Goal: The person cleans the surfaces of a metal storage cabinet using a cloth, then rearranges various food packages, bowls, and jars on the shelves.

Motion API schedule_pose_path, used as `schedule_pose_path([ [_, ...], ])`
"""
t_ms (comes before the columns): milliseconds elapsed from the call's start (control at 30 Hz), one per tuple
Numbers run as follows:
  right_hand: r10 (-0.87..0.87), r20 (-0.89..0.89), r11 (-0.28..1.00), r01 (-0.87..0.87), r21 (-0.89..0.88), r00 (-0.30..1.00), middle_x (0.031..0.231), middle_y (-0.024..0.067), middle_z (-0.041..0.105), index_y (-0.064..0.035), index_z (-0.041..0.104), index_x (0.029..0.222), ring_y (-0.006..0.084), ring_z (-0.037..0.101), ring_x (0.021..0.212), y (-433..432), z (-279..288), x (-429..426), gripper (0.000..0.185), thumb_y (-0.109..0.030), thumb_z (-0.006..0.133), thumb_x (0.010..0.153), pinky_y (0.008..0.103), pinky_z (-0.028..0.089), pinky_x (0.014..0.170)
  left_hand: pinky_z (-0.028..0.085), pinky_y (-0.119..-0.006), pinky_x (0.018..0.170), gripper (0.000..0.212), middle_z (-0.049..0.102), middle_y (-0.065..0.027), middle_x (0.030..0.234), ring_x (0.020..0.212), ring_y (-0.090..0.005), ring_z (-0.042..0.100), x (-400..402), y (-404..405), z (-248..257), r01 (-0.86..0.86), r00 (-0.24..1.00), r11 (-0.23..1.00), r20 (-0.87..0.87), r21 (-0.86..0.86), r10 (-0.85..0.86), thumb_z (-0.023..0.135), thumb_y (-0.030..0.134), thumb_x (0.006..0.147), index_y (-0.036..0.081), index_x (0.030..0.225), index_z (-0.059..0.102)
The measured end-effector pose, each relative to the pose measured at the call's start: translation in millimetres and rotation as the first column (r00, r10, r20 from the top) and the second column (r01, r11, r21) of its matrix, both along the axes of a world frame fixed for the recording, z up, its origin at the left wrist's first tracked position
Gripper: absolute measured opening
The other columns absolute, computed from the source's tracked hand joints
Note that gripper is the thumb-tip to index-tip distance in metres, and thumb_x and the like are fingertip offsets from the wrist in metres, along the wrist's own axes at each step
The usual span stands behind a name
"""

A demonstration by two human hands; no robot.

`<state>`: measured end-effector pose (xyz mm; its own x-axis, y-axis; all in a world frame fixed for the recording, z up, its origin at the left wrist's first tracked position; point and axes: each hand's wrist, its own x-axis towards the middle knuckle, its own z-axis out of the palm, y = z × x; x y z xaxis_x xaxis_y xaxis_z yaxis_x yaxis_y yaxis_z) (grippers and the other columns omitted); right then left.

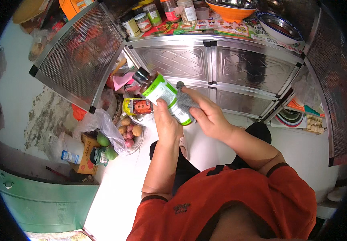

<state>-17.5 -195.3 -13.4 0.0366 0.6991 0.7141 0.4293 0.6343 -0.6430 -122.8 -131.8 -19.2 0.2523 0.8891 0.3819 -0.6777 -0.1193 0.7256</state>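
Note:
Tilted in front of me is a bottle (160,90) with a black cap, dark contents and a green-and-white label that bears writing. My left hand (168,123) grips it from below, the thumb lying across the label. In my right hand (211,116) is a grey cloth (186,103), pressed against the base end of the bottle. Part of the bottle's base is covered by the cloth. Beyond my hands stands a metal cabinet (173,61) with embossed panels; its perforated doors (80,57) swing out on both sides.
Jars (153,15), an orange bowl (231,12) and a white enamel basin (279,28) stand on the paper-lined shelf. Low on the left are a wire basket (139,143) of potatoes and onions, a cardboard box (86,164) and green round produce (103,139). An egg tray (313,124) sits at the right.

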Motion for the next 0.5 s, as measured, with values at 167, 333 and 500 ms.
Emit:
schedule_pose_path([
  [167,0.125,-0.940,0.824,-0.561,-0.080,0.317,0.108,0.0072,0.052,-0.0019,0.043,0.116,0.0150,0.052,0.095,1,-16,-14,0.034,-0.023,0.039,0.090,0.0270,0.041,0.083,0.041,-0.034,0.082,0.066,0.051,-0.0144,0.102,0.094,-0.0242,0.051,3,-1,-10,-0.177,0.978,0.958,-0.069,0.225,0.196,0.049,0.050,0.079,0.002,0.119,0.029],
  [333,-0.169,-0.978,0.708,-0.675,-0.208,0.123,0.093,0.0071,0.058,-0.0029,0.050,0.105,0.0164,0.057,0.079,-4,-22,-18,0.034,-0.031,0.040,0.088,0.0294,0.047,0.070,0.038,-0.034,0.084,0.078,0.046,-0.0142,0.104,0.095,-0.0230,0.049,7,-10,-20,-0.320,0.930,0.892,-0.071,0.319,0.359,0.064,0.044,0.070,-0.001,0.118,0.022],
  [500,-0.192,-0.966,0.691,-0.675,-0.258,0.173,0.090,0.0068,0.058,-0.0023,0.050,0.104,0.0155,0.058,0.075,-11,-24,-14,0.034,-0.031,0.040,0.088,0.0290,0.048,0.064,0.033,-0.033,0.087,0.079,0.041,-0.0112,0.107,0.097,-0.0206,0.043,5,1,-28,-0.364,0.885,0.834,-0.126,0.414,0.449,0.068,0.042,0.067,-0.001,0.118,0.025],
])
